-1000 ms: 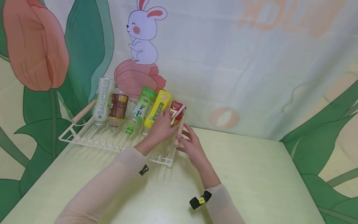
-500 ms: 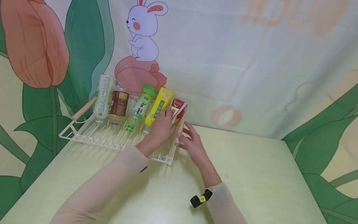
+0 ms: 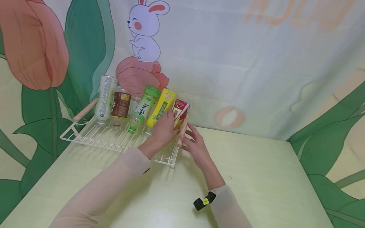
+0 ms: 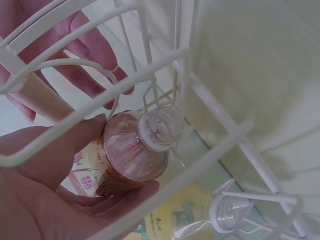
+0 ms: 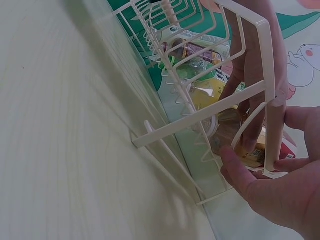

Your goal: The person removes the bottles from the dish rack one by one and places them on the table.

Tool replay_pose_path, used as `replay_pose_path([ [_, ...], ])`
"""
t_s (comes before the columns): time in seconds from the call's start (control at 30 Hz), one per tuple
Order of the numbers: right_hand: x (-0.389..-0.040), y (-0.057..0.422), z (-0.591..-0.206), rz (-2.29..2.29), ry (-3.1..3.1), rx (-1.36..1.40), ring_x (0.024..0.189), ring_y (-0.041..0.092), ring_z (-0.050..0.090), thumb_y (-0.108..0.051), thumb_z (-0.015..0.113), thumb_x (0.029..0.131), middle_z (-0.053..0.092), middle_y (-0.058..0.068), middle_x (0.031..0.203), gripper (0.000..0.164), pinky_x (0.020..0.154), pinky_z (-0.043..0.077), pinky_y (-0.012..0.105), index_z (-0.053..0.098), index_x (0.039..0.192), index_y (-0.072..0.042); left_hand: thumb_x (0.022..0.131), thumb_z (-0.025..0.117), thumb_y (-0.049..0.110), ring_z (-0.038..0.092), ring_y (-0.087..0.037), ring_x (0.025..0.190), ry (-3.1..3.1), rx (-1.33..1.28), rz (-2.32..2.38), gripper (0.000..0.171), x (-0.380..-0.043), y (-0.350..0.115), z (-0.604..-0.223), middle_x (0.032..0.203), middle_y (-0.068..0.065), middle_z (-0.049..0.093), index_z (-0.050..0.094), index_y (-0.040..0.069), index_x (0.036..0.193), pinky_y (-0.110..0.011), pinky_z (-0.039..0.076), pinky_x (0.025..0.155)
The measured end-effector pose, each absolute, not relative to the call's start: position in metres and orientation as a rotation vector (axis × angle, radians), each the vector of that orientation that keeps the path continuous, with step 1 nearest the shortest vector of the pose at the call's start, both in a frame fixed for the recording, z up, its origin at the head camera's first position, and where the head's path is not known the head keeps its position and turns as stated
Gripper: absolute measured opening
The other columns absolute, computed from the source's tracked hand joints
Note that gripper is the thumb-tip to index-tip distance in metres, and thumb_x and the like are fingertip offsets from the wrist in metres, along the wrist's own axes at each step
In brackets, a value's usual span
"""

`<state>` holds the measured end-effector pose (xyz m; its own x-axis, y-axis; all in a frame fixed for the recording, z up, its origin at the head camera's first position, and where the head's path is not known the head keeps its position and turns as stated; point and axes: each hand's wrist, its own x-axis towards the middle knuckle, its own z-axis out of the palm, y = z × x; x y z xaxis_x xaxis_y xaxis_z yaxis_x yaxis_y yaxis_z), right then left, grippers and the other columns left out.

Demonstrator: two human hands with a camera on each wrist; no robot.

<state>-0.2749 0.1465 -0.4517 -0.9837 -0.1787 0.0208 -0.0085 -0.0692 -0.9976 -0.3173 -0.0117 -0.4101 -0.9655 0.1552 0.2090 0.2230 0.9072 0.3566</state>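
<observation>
A red-labelled bottle (image 3: 181,107) leans neck-down at the right end of a white wire rack (image 3: 172,164). My left hand (image 3: 163,126) grips this bottle; in the left wrist view, thumb and fingers lie around its clear shoulder (image 4: 135,150), beside the capless neck. My right hand (image 3: 197,147) holds the rack's right wooden handle (image 3: 184,128), with fingers on both sides of it. The right wrist view shows that hand's thumb (image 5: 237,170) close to the bottle; contact is hard to tell. Next to my left hand stands a yellow bottle (image 3: 162,106), also neck-down.
A green bottle (image 3: 145,106), a brown-labelled bottle (image 3: 121,106) and a white bottle (image 3: 105,98) lean neck-down farther left in the rack. Another wooden handle (image 3: 85,110) is at its left end. A printed curtain (image 3: 214,63) hangs behind the pale green table (image 3: 256,177).
The head view has shifted slightly. Both hands stay at the bottle and the handle; the red-labelled bottle appears almost unmoved.
</observation>
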Motion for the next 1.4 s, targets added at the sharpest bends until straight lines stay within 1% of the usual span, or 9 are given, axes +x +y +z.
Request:
replay_pose_path([
  [0.13,-0.2741,0.1485,-0.4545,-2.204,2.067,-0.182,0.126,0.034,0.062,-0.019,0.068,0.105,0.044,0.018,0.158,0.071,0.095,0.061,0.045,0.033,0.167,-0.018,0.094,0.083,0.034,0.058,-0.031,0.124,-2.910,-0.304,-0.576,0.092,-0.3185,-0.0103,-0.4141,0.146,-0.020,0.051,0.029,-0.002,0.159,-0.043,0.052,0.109],
  [0.33,-0.2732,0.1482,-0.4564,-2.208,2.057,-0.207,0.127,0.034,0.062,-0.019,0.068,0.106,0.043,0.020,0.159,0.072,0.096,0.060,0.047,0.031,0.167,-0.017,0.094,0.082,0.032,0.057,-0.032,0.123,-2.936,-0.276,-0.594,0.090,-0.3175,-0.0106,-0.4140,0.145,-0.021,0.050,0.028,-0.001,0.158,-0.044,0.053,0.108],
  [0.43,-0.2743,0.1475,-0.4563,-2.225,2.040,-0.214,0.126,0.032,0.063,-0.019,0.068,0.106,0.044,0.018,0.158,0.071,0.095,0.061,0.045,0.032,0.167,-0.017,0.094,0.082,0.032,0.057,-0.032,0.120,-2.942,-0.261,-0.598,0.089,-0.3172,-0.0110,-0.4116,0.144,-0.021,0.050,0.028,-0.001,0.158,-0.044,0.054,0.107],
  [0.63,-0.2766,0.1478,-0.4540,-2.224,2.039,-0.226,0.120,0.031,0.064,-0.018,0.068,0.105,0.045,0.020,0.157,0.072,0.094,0.061,0.044,0.031,0.167,-0.016,0.094,0.082,0.031,0.058,-0.032,0.118,-2.942,-0.255,-0.604,0.089,-0.3166,-0.0116,-0.4083,0.143,-0.022,0.051,0.029,-0.001,0.157,-0.045,0.055,0.105],
  [0.73,-0.2766,0.1482,-0.4520,-2.218,2.035,-0.218,0.119,0.031,0.064,-0.017,0.069,0.105,0.046,0.021,0.155,0.073,0.094,0.061,0.044,0.032,0.167,-0.016,0.094,0.082,0.031,0.057,-0.032,0.118,-2.951,-0.252,-0.609,0.090,-0.3162,-0.0114,-0.4080,0.142,-0.022,0.050,0.028,-0.001,0.158,-0.045,0.054,0.106],
  [0.9,-0.2762,0.1486,-0.4490,-2.206,2.044,-0.209,0.117,0.030,0.065,-0.017,0.070,0.104,0.047,0.020,0.155,0.072,0.093,0.061,0.043,0.034,0.167,-0.018,0.095,0.081,0.032,0.057,-0.031,0.115,-2.959,-0.239,-0.616,0.092,-0.3160,-0.0109,-0.4078,0.139,-0.021,0.050,0.024,0.000,0.160,-0.043,0.056,0.102],
  [1.1,-0.2753,0.1469,-0.4474,-2.203,2.048,-0.193,0.117,0.029,0.065,-0.018,0.069,0.104,0.047,0.019,0.156,0.072,0.093,0.062,0.042,0.034,0.167,-0.018,0.095,0.081,0.031,0.058,-0.032,0.116,-2.952,-0.245,-0.617,0.093,-0.3161,-0.0125,-0.4078,0.142,-0.022,0.050,0.024,0.000,0.161,-0.044,0.055,0.105],
  [1.27,-0.2748,0.1474,-0.4468,-2.198,2.057,-0.185,0.119,0.030,0.064,-0.018,0.070,0.104,0.048,0.018,0.155,0.071,0.092,0.062,0.041,0.036,0.166,-0.020,0.095,0.081,0.033,0.057,-0.032,0.118,-2.943,-0.267,-0.584,0.094,-0.3166,-0.0125,-0.4089,0.144,-0.022,0.049,0.023,0.000,0.161,-0.045,0.055,0.106],
  [1.4,-0.2755,0.1471,-0.4478,-2.195,2.060,-0.180,0.119,0.030,0.064,-0.018,0.071,0.104,0.048,0.018,0.155,0.072,0.092,0.062,0.042,0.035,0.166,-0.019,0.095,0.082,0.035,0.057,-0.033,0.123,-2.936,-0.280,-0.544,0.097,-0.3164,-0.0128,-0.4108,0.147,-0.023,0.049,0.022,-0.001,0.162,-0.045,0.053,0.108],
])
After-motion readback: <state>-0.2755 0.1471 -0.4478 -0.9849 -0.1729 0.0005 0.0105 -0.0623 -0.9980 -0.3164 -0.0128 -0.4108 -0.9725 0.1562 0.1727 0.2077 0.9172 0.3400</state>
